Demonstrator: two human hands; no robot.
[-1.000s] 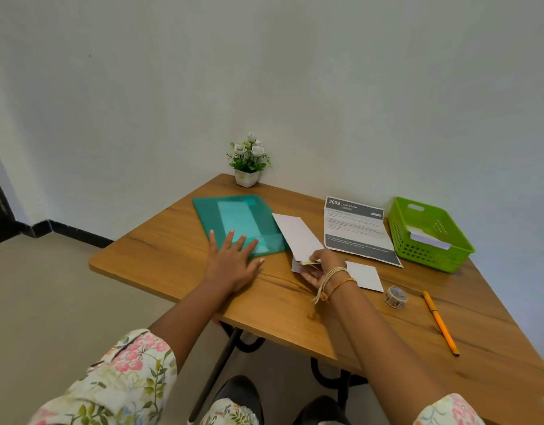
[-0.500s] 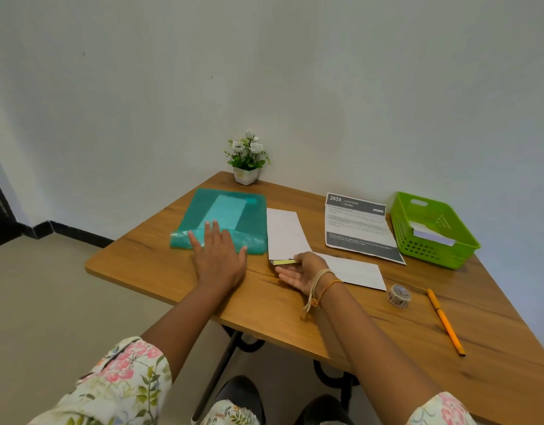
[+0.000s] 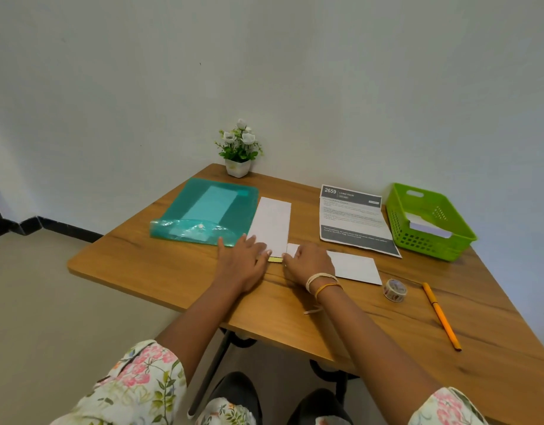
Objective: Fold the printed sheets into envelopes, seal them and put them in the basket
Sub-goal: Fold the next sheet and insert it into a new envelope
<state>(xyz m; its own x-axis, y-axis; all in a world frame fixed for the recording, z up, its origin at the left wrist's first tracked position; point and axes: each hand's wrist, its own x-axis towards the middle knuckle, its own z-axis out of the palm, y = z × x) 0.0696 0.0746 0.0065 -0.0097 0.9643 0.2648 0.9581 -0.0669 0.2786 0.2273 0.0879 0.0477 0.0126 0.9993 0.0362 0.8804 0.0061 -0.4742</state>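
warm brown wood-grain laminate is covering the rectangular table [image 3: 178, 271], its surface smooth and faintly glossy. a translucent teal plastic folder [image 3: 208, 211] is lying flat at the far left, its rounded, crinkled flap folded toward the near side, with a pale sheet showing through it. just beside it, a long narrow white paper envelope [image 3: 272, 223] is laid flat and matte, a thin yellow adhesive strip [image 3: 275, 259] showing at its near end. a second white rectangular envelope [image 3: 353, 266] is lying crosswise to the right, partly covered by a hand. a printed sheet with dark grey bands and the number 2659 [image 3: 353, 220] is resting further back, slightly creased. the bright green perforated plastic basket [image 3: 430, 243] is standing at the far right edge with white folded paper inside it. a small roll of patterned tape [image 3: 394, 290] and a slim orange pencil [image 3: 441, 315] are lying near the right side. a small white square pot of artificial white flowers [image 3: 239, 148] is standing by the wall.

the left hand [image 3: 243, 262] is being held palm down, fingers fairly straight and spread narrowly, fingertips touching the near end of the long envelope. the right hand [image 3: 309, 262] is being rested on the crosswise envelope with fingers curled inward beside the yellow strip; whether anything is being pinched cannot be told. thread bracelets are being worn on the right wrist.
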